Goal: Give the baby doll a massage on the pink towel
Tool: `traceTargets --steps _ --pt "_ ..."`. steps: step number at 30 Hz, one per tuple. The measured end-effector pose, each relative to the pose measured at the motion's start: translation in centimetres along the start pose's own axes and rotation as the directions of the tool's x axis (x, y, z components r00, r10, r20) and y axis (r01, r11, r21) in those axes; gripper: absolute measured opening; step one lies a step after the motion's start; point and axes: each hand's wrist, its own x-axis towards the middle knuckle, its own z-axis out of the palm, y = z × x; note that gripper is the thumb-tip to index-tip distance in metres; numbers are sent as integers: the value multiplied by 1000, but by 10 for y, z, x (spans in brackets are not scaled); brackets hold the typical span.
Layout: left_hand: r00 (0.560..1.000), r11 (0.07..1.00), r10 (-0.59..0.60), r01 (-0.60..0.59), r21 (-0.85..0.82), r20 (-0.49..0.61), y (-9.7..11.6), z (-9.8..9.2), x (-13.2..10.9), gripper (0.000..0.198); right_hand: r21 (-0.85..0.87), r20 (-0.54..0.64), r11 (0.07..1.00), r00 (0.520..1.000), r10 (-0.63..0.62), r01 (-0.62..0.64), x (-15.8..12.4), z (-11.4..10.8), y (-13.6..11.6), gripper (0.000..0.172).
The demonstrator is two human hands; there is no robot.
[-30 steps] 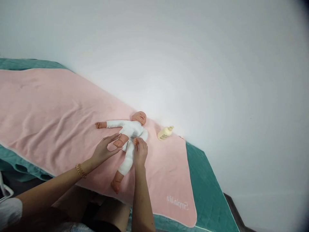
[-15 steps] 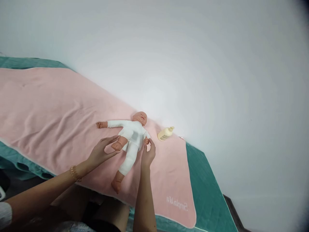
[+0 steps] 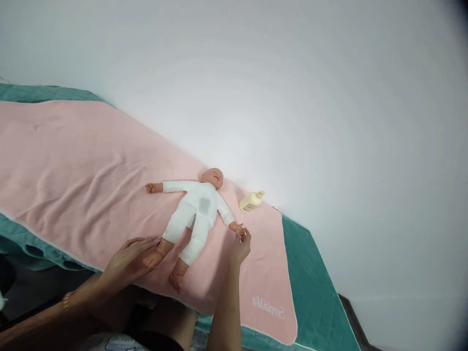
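A baby doll (image 3: 204, 204) in white, with bare hands and feet, lies on its back on the pink blanket (image 3: 91, 146). A grey patch shows on its belly, and its arms and legs are spread. My left hand (image 3: 127, 261) is around the doll's foot at the left, long fingers laid along the lower leg; the thumb is mostly hidden. With bent fingers, my right hand (image 3: 242, 246) pinches the doll's small hand and keeps that arm stretched out toward the lower right.
Just beyond the doll's outstretched arm, a pale yellow pump bottle (image 3: 250, 202) stands near the white wall (image 3: 292, 97). Beneath the blanket is a green quilted cover (image 3: 310, 273). My legs are below the near edge.
The doll's left-side leg, bent up before, is now straightened toward me with my left hand. My right hand has drawn the doll's arm outward, down and to the right.
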Motion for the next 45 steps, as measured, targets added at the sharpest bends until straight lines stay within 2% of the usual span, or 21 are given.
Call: traceTargets --steps 6,13,17,20,25,28,31,35,37,39,42,45 --pt "1000 1000 3 -3 -6 -29 -18 -4 -27 34 1 22 1000 1000 -1 1 -2 3 17 41" --pt "1000 999 -11 11 46 -6 -31 -2 -31 39 29 40 999 998 38 -39 1 8 17 38" --pt "997 998 -64 63 -7 -32 -20 -1 -24 41 70 -4 995 997 74 -74 -1 9 10 44" --pt "993 994 -104 102 -41 -51 -5 0 -13 48 103 -29 994 998 52 -49 -3 9 -5 47" --pt "974 968 -224 218 -127 -29 24 0 12 58 152 -78 986 995 -62 73 -9 19 -42 41" --pt "960 939 -274 256 -230 -52 39 2 28 69 135 -69 969 978 -198 205 -16 32 -61 40" --pt "962 926 -268 240 -290 -58 51 4 47 73 64 -37 907 909 -415 417 -25 48 -69 38" --pt "981 941 -185 160 -297 -59 59 8 72 65 -1 67 724 722 -688 690 -37 67 -65 32" --pt "984 951 -167 144 -274 -61 58 10 82 62 -21 114 640 637 -762 768 -42 74 -61 29" --pt "987 960 -153 134 -247 -57 57 12 90 61 -34 134 576 575 -807 816 -46 77 -58 26" --pt "991 966 -127 117 -232 -29 55 13 101 60 -48 156 526 526 -836 849 -47 79 -55 26" --pt "993 965 -121 115 -235 -9 56 12 109 59 -49 163 518 518 -840 854 -47 78 -54 25"
